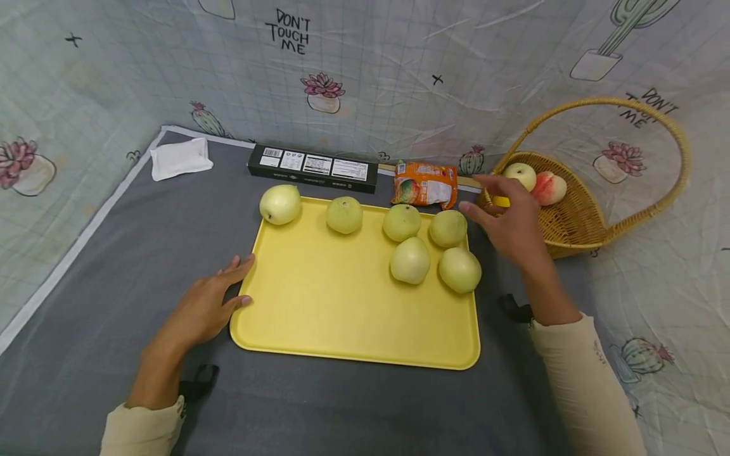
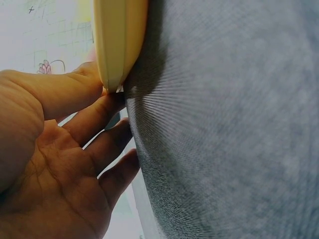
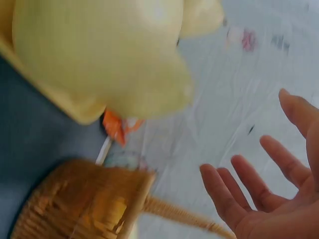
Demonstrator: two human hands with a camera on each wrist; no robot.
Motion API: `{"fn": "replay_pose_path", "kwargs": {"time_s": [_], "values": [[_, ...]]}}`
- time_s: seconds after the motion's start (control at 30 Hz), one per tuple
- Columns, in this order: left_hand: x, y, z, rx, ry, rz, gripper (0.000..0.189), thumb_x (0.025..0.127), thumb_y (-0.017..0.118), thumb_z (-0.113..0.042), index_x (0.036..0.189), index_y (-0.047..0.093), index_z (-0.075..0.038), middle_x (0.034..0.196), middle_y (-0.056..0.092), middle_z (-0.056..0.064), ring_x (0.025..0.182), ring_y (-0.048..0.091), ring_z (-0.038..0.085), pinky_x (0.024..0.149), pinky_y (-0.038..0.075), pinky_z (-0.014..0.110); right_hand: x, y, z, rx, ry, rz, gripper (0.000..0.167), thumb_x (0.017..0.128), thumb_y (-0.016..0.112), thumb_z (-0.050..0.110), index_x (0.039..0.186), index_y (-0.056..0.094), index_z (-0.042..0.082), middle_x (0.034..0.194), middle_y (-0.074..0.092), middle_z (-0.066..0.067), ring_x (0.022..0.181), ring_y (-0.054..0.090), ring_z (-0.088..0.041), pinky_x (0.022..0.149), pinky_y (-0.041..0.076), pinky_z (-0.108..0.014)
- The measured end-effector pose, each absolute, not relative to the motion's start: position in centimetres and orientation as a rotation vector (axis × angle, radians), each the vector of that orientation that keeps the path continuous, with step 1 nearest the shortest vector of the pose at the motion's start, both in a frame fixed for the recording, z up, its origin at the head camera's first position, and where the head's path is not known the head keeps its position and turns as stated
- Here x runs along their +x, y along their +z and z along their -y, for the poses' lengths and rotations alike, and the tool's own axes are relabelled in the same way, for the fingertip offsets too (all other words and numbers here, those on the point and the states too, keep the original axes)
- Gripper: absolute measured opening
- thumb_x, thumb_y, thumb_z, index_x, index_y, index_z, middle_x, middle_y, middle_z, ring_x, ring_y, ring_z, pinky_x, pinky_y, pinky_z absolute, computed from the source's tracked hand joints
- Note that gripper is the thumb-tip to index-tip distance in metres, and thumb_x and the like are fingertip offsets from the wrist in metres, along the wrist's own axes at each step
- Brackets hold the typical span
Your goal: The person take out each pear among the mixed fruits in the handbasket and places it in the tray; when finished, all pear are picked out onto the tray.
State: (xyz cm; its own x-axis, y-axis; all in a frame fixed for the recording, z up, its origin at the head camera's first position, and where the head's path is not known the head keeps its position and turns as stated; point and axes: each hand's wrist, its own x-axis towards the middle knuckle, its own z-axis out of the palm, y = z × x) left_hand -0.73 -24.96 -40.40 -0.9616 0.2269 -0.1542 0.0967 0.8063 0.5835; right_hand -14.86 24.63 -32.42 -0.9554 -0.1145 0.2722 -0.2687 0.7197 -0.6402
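Observation:
My left hand (image 1: 205, 307) rests at the left edge of a yellow tray (image 1: 319, 297), its fingertips and thumb touching the rim. In the left wrist view the thumb (image 2: 65, 89) lies against the tray's outer wall, with the other fingers extended beside it. Several pale green round fruits (image 1: 410, 261) lie along the tray's back and right side. Between the tray and a wicker basket (image 1: 570, 221) hovers my right hand (image 1: 513, 225), fingers spread and holding nothing. Inside the basket are a pale green fruit (image 1: 520, 174), a red-and-cream peach (image 1: 550, 189) and something yellow, partly hidden by the hand.
Behind the tray lie a long black box (image 1: 313, 168) and an orange snack packet (image 1: 424, 183). A white packet (image 1: 181, 158) sits at the back left of the grey cloth. The basket's tall handle (image 1: 678, 145) arches up at the right, near the printed curtain (image 1: 388, 63).

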Motion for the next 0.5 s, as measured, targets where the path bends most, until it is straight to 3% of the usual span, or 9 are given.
{"fn": "replay_pose_path", "kwargs": {"time_s": [0.2, 0.5], "values": [[-0.7, -40.4, 24.9, 0.242, 0.874, -2.775, 0.081, 0.099, 0.075, -0.013, 0.168, 0.032, -0.008, 0.169, 0.033, 0.026, 0.153, 0.037, 0.052, 0.119, 0.034, 0.074, -17.7, -32.7, -27.6, 0.022, 1.096, 2.647, 0.055, 0.097, 0.080, 0.036, 0.146, 0.065, 0.017, 0.148, 0.061, -0.011, 0.135, 0.058, -0.031, 0.102, 0.057, -0.044], [-0.6, -40.5, 25.0, 0.260, 0.882, -2.795, 0.079, 0.099, 0.075, -0.012, 0.167, 0.034, -0.007, 0.168, 0.035, 0.026, 0.152, 0.039, 0.052, 0.119, 0.035, 0.073, -21.5, -33.7, -31.4, -0.314, 1.112, 2.713, 0.069, 0.099, 0.073, 0.047, 0.159, 0.051, 0.022, 0.164, 0.047, -0.015, 0.146, 0.048, -0.040, 0.118, 0.045, -0.057]]}}
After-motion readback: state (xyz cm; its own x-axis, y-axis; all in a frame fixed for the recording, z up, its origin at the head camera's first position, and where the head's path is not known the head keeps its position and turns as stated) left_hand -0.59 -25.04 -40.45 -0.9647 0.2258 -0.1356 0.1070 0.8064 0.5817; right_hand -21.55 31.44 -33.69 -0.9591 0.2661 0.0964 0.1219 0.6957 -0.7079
